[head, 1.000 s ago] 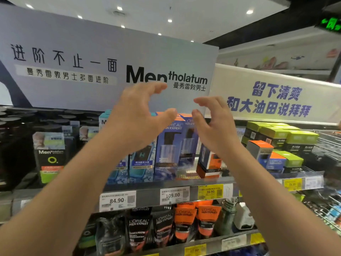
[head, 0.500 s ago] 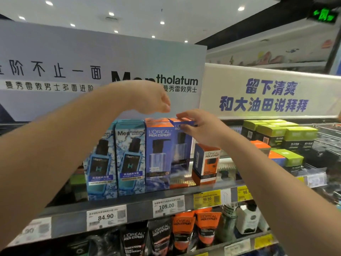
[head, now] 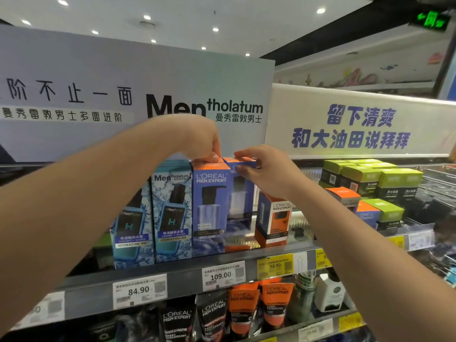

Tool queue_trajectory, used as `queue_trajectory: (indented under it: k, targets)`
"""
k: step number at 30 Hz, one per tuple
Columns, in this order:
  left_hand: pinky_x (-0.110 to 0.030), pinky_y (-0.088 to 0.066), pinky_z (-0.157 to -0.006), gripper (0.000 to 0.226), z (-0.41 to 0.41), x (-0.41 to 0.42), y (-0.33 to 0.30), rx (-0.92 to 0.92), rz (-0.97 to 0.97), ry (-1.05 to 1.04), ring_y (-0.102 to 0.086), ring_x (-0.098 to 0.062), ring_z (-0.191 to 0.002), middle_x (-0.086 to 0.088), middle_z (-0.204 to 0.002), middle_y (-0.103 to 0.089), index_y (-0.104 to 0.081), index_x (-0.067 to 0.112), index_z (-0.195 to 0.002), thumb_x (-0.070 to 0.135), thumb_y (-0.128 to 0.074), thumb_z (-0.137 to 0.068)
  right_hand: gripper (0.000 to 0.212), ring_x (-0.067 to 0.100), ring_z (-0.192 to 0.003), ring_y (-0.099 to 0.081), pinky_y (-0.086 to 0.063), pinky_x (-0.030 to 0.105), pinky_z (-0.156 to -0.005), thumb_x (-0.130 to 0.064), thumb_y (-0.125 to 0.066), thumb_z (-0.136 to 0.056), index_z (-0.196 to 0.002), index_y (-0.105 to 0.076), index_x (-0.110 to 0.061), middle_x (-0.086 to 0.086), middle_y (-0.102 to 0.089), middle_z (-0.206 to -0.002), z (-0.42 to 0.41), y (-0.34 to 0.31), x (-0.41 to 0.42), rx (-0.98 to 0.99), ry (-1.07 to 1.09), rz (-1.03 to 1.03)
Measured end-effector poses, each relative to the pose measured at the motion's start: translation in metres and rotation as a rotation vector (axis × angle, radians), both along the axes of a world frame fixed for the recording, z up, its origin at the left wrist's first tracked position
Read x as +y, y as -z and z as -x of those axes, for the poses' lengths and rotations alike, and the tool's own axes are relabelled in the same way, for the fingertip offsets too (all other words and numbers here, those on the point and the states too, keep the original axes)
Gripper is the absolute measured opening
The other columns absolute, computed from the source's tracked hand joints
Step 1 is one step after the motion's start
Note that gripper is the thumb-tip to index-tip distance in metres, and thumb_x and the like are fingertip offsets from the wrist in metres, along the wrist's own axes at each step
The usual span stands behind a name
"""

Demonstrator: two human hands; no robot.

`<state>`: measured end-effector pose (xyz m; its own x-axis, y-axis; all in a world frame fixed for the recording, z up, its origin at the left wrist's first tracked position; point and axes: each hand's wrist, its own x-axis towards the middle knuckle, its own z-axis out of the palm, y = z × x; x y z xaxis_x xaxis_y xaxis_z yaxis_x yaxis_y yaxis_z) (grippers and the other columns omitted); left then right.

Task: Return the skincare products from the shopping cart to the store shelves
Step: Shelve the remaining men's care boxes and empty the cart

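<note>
Pinching two L'Oréal box tops, left hand (head: 197, 141) front box (head: 209, 208), right hand (head: 264, 169) rear box (head: 240, 193); I'd square both beside the Mentholatum box (head: 172, 211).

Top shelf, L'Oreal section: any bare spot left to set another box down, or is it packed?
One gap shows: bare shelf between the small orange-and-blue box and the green-topped boxes, though a small dark item sits there. Leftward it is crowded: Mentholatum boxes and tall blue L'Oreal boxes stand side by side, with left hand and right hand on their tops.
</note>
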<state>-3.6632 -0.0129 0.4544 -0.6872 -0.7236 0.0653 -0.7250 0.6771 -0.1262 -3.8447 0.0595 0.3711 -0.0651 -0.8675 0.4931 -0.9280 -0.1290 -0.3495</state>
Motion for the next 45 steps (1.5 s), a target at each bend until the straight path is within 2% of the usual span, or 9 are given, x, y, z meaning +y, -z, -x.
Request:
queue_trajectory:
  k: [11, 18, 21, 27, 32, 35, 38, 42, 45]
  targets:
    - [-0.033, -0.041, -0.097, 0.027, -0.008, 0.002, -0.002, 0.012, -0.035, 0.008, -0.060, -0.012, -0.107, 0.014, -0.116, -0.070, -0.070, 0.036, -0.128, 0.035, -0.056, -0.104, 0.036, 0.007, -0.106, -0.049, -0.037, 0.026, -0.089, -0.032, -0.064, -0.102, -0.137, -0.064, -0.029, -0.005, -0.064, -0.135, -0.005, -0.002, 0.004, -0.053, 0.019, 0.002]
    - [-0.035, -0.044, -0.102, 0.032, -0.010, 0.004, 0.001, 0.084, -0.027, -0.025, -0.062, -0.014, -0.110, 0.009, -0.121, -0.072, -0.069, 0.028, -0.131, 0.038, -0.058, -0.103, 0.035, 0.010, -0.101, -0.057, -0.043, 0.027, -0.082, -0.037, -0.066, -0.100, -0.134, -0.066, -0.030, -0.006, -0.067, -0.127, -0.009, -0.002, 0.009, -0.120, 0.042, 0.004]
    - [-0.033, -0.043, -0.097, 0.033, -0.012, 0.008, 0.000, 0.156, -0.026, -0.044, -0.061, -0.014, -0.108, 0.007, -0.119, -0.072, -0.069, 0.027, -0.131, 0.040, -0.055, -0.104, 0.036, 0.005, -0.093, -0.063, -0.047, 0.022, -0.071, -0.040, -0.064, -0.100, -0.136, -0.063, -0.034, -0.008, -0.066, -0.121, -0.011, -0.002, 0.012, -0.188, 0.042, -0.001]
    - [-0.031, -0.042, -0.092, 0.041, -0.021, 0.032, -0.009, 0.413, -0.007, -0.013, -0.056, -0.016, -0.104, 0.004, -0.133, -0.065, -0.065, 0.034, -0.134, 0.055, -0.054, -0.100, 0.044, 0.011, -0.130, -0.053, -0.041, 0.029, -0.102, -0.038, -0.063, -0.101, -0.143, -0.056, -0.029, -0.006, -0.058, -0.143, -0.012, 0.001, 0.022, -0.280, 0.060, 0.125]
    - [-0.032, -0.040, -0.095, 0.049, -0.028, 0.056, -0.018, 0.562, 0.031, 0.030, -0.059, -0.019, -0.114, 0.003, -0.138, -0.063, -0.059, 0.036, -0.139, 0.061, -0.054, -0.097, 0.039, 0.008, -0.129, -0.050, -0.043, 0.038, -0.112, -0.034, -0.062, -0.101, -0.140, -0.059, -0.031, -0.013, -0.058, -0.137, -0.016, -0.001, 0.040, -0.359, 0.060, 0.300]
    - [-0.029, -0.036, -0.093, 0.050, -0.030, 0.074, -0.018, 0.677, 0.054, 0.097, -0.054, -0.011, -0.107, 0.009, -0.137, -0.064, -0.058, 0.037, -0.141, 0.061, -0.054, -0.098, 0.036, 0.007, -0.129, -0.051, -0.045, 0.043, -0.112, -0.034, -0.061, -0.102, -0.137, -0.061, -0.033, -0.017, -0.057, -0.132, -0.022, 0.001, 0.052, -0.403, 0.037, 0.380]
    - [-0.026, -0.042, -0.093, 0.049, -0.032, 0.089, -0.011, 0.792, 0.049, 0.197, -0.059, -0.004, -0.109, 0.014, -0.133, -0.066, -0.058, 0.040, -0.140, 0.062, -0.054, -0.097, 0.036, 0.005, -0.130, -0.051, -0.046, 0.044, -0.112, -0.036, -0.060, -0.103, -0.138, -0.060, -0.033, -0.019, -0.057, -0.132, -0.027, 0.004, 0.067, -0.434, 0.006, 0.433]
    - [-0.004, -0.036, -0.077, 0.045, -0.030, 0.109, 0.007, 0.944, 0.041, 0.345, -0.055, 0.021, -0.098, 0.024, -0.118, -0.067, -0.061, 0.044, -0.135, 0.063, -0.056, -0.094, 0.035, 0.000, -0.127, -0.055, -0.050, 0.029, -0.103, -0.035, -0.060, -0.103, -0.138, -0.062, -0.032, -0.012, -0.061, -0.138, -0.025, 0.015, 0.096, -0.525, -0.006, 0.509]
    - [-0.002, -0.044, -0.081, 0.050, -0.022, 0.125, 0.035, 1.043, -0.018, 0.460, -0.058, 0.021, -0.101, 0.029, -0.115, -0.065, -0.059, 0.044, -0.136, 0.067, -0.056, -0.091, 0.033, -0.005, -0.117, -0.061, -0.050, 0.014, -0.092, -0.030, -0.059, -0.105, -0.137, -0.062, -0.027, -0.013, -0.064, -0.135, -0.022, 0.033, 0.127, -0.614, -0.014, 0.528]
